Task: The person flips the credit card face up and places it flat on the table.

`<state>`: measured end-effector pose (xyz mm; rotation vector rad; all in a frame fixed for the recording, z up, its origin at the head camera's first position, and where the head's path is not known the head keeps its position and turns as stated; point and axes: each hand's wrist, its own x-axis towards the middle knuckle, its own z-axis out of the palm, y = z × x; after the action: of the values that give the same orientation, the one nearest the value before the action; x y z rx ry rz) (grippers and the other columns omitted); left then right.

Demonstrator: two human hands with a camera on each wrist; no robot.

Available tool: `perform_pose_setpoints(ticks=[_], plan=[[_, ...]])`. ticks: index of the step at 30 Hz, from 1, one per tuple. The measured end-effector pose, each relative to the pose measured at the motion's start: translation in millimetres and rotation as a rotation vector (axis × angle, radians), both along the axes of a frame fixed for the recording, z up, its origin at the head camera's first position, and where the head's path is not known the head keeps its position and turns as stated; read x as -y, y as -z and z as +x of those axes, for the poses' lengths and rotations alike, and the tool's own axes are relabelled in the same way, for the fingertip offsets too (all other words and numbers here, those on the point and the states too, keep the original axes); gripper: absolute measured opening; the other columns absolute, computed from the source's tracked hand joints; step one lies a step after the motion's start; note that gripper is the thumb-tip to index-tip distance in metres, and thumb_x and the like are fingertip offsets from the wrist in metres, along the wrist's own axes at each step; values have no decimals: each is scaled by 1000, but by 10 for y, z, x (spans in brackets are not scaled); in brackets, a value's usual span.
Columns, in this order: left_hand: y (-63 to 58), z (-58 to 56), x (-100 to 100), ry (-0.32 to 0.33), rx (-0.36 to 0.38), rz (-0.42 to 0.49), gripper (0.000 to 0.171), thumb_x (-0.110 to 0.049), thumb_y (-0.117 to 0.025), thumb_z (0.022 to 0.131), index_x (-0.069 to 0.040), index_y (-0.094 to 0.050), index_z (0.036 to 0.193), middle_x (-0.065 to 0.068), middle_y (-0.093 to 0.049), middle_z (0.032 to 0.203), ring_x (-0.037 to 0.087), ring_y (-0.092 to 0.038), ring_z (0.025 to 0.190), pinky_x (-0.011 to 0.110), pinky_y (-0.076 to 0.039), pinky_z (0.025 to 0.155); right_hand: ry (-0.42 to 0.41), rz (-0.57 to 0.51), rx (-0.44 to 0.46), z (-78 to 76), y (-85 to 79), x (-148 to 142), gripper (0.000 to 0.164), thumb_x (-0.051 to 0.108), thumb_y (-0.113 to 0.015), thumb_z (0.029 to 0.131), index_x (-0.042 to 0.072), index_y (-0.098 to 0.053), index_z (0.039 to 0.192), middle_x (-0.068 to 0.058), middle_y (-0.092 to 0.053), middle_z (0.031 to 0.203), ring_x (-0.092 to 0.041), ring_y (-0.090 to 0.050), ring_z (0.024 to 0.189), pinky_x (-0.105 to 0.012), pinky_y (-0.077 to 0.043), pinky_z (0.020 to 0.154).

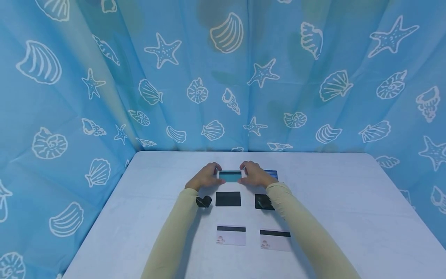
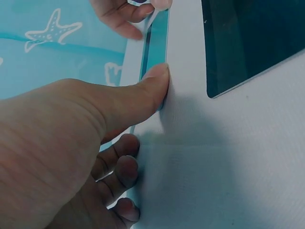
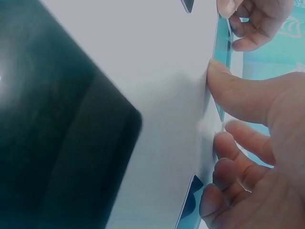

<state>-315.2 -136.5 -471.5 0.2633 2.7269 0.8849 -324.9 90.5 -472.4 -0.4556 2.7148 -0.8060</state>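
Observation:
A teal card [image 1: 230, 177] with a dark stripe along its far edge is held between both hands at the back of the table. My left hand [image 1: 208, 176] pinches its left end, and in the left wrist view the thumb [image 2: 155, 83] lies along the near edge. At the other end my right hand [image 1: 256, 175] grips it, its thumb [image 3: 221, 78] on the near edge in the right wrist view. The fingers of both hands curl behind the card. A blue card [image 1: 272, 174] lies partly hidden behind the right hand.
Nearer on the white table [image 1: 139, 217] lie a dark card [image 1: 228, 198] and a second dark card [image 1: 259, 202], partly covered by the right wrist. In front are two pale cards with black stripes, one on the left [image 1: 231, 237], one on the right [image 1: 277, 242]. A shell-patterned curtain [image 1: 223, 77] stands behind.

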Motion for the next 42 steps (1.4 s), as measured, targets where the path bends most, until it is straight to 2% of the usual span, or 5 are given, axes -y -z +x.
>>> perform_pose_setpoints(ticks=[5, 12, 20, 31, 42], plan=[[38, -21, 10, 6, -7, 1, 52, -27, -81, 91, -7, -56, 132, 13, -60, 123, 25, -57, 107, 43, -48, 103, -5, 1, -3, 18, 1, 5, 48, 23, -78, 93, 4, -59, 133, -13, -60, 114, -25, -54, 103, -42, -50, 90], [71, -11, 7, 12, -12, -2, 55, -29, -80, 92, -10, -55, 137, 14, -60, 128, 27, -57, 114, 45, -47, 108, -4, 10, -10, 9, 27, 13, 47, 21, -78, 93, 4, -57, 131, -11, -59, 113, -24, -53, 103, -41, -49, 92], [48, 30, 8, 11, -30, 26, 54, -28, -80, 92, -13, -54, 137, 14, -60, 128, 27, -57, 114, 47, -47, 107, -5, 31, -42, 47, -3, 12, 52, 23, -78, 93, 4, -58, 138, -13, -60, 116, -25, -52, 105, -43, -49, 94], [56, 44, 6, -11, -27, 22, 55, -30, -79, 92, -14, -53, 138, 14, -59, 131, 28, -56, 118, 47, -46, 110, -16, 34, -38, 56, -22, -7, 64, 25, -84, 86, 7, -56, 141, -12, -58, 127, -27, -50, 117, -47, -47, 105], [68, 22, 47, 28, -41, 16, 57, -33, -77, 94, -13, -53, 142, 14, -58, 130, 27, -55, 116, 46, -46, 108, -38, 12, -62, 62, -84, -48, 63, 26, -84, 87, 6, -57, 141, -15, -57, 130, -29, -51, 120, -49, -46, 106]])
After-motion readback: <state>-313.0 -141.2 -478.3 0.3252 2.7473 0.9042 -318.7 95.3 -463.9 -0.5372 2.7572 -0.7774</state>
